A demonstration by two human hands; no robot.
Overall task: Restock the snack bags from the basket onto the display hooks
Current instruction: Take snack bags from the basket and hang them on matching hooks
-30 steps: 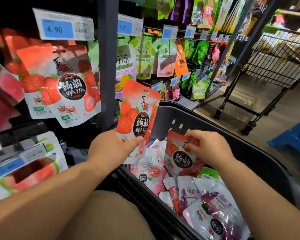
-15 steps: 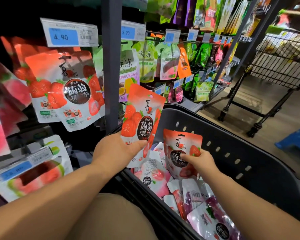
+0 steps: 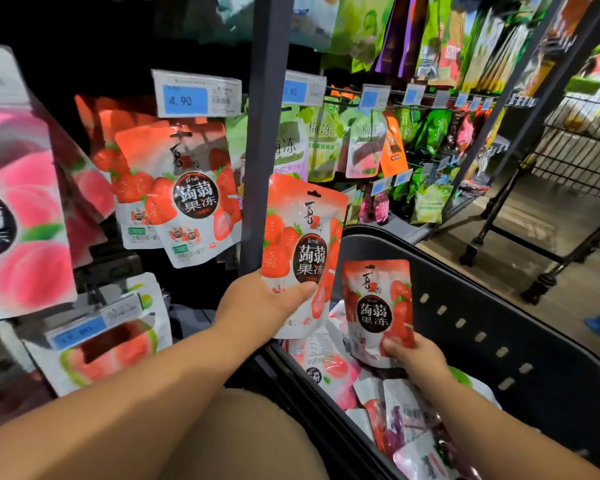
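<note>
Two strawberry bags are in hand, so the step looks like gathering stock ahead of hanging. The left hand grasps the first bag by its lower edge, thumb across the front, holding it upright above the far left corner of the basket, just beside the shelf post. The right hand pinches the second bag at its bottom corner, upright over the loose bags piled inside the basket. Matching hung bags sit under the 4.90 price tag, left of the post. Next, probably, each bag's top slot must be lined up with that hook's tip and slid on, one at a time
</note>
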